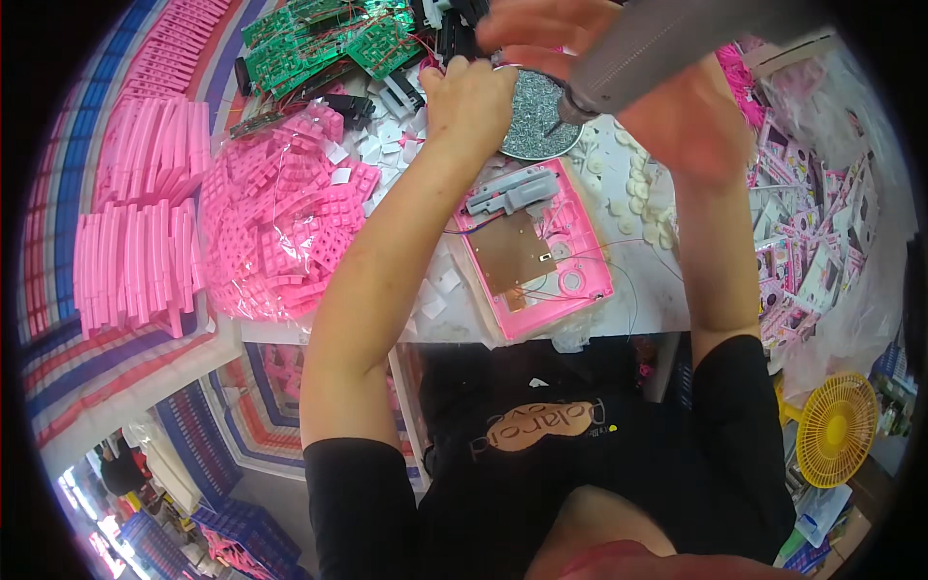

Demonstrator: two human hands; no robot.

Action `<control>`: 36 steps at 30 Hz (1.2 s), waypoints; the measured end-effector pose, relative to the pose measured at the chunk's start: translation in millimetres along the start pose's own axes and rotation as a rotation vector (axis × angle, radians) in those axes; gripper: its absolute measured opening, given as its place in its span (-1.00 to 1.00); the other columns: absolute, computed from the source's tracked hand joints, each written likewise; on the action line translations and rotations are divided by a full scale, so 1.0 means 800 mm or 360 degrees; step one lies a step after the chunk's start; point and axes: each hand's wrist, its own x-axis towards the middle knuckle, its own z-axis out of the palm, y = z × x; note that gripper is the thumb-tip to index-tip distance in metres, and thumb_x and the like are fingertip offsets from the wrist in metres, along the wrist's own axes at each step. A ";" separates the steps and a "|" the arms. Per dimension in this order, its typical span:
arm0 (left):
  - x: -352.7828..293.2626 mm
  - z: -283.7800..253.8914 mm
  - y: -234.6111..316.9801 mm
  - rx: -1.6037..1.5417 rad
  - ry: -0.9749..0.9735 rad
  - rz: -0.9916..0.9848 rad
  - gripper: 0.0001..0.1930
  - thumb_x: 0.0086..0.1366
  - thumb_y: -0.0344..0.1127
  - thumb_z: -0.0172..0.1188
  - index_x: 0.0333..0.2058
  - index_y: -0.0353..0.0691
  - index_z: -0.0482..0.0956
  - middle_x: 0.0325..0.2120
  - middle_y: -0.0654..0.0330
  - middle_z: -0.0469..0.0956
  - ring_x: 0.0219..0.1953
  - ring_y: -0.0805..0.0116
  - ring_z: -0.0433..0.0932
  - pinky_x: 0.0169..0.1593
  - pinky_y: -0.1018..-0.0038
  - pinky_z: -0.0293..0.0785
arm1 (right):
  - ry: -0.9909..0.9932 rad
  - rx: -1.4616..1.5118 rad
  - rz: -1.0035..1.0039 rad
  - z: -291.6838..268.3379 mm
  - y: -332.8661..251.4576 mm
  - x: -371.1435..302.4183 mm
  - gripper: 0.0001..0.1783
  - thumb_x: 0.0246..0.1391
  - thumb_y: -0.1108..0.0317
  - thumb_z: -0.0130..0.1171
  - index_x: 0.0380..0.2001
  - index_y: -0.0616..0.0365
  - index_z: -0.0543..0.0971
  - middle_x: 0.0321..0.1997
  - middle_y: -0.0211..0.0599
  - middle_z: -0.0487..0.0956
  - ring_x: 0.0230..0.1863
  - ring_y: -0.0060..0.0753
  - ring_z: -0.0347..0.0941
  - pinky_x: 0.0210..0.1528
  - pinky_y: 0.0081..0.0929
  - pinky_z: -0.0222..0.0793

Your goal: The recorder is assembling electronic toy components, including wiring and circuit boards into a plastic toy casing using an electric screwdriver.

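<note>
My right hand (688, 126), smeared by motion, wraps round a grey electric screwdriver (652, 53). The driver's tip reaches into a round metal dish (541, 158) full of small silvery screws (532, 104). At the dish's left side is my left hand (471, 104), its fingers curled; the fingertips are hidden, so what they hold cannot be made out. Nearer to me lies an open pink plastic housing (601, 253), with a brown board (509, 253), a grey plastic part (512, 193) and thin wires in it. Neither hand touches the housing.
Green circuit boards (309, 48) lie at the back left. A clear bag of pink keypad-like parts (280, 222) and stacked pink plastic pieces (140, 261) fill the left. Whitish round pieces (638, 188) lie right of the dish. Printed cards (797, 232) and a yellow fan (836, 430) are far right.
</note>
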 end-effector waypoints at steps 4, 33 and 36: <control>-0.006 -0.011 -0.008 -0.0443 0.0314 -0.0068 -0.85 0.26 -0.34 0.10 -0.28 -0.07 0.65 -0.50 0.09 0.61 -0.30 0.09 0.61 -0.18 0.09 0.38 | -0.0359 -0.0447 0.0348 -0.021 -0.007 0.015 -0.33 0.21 0.16 0.23 0.29 0.23 0.30 0.02 0.05 0.57 -0.01 -0.11 0.60 0.07 -0.12 0.51; -0.145 -0.086 0.066 -0.0386 -0.0014 -0.0117 -0.62 0.09 -0.17 0.42 -0.12 -0.08 0.58 -0.13 0.25 0.58 0.10 0.21 0.45 0.27 -0.07 0.01 | 0.0106 -0.0645 -0.0193 0.004 0.036 -0.076 -0.65 0.22 0.52 0.13 0.05 0.18 0.36 -0.59 -0.38 0.35 -0.63 -0.55 0.27 -0.53 -0.42 0.35; -0.148 -0.075 0.058 -0.0440 -0.0017 -0.0105 -0.65 0.09 -0.22 0.41 -0.12 -0.04 0.58 -0.15 0.31 0.58 0.06 0.24 0.49 0.27 -0.12 -0.01 | 0.0194 -0.0583 -0.0168 -0.006 0.059 -0.063 -0.69 0.21 0.60 0.07 0.02 0.22 0.38 -0.57 -0.36 0.38 -0.62 -0.54 0.29 -0.51 -0.39 0.38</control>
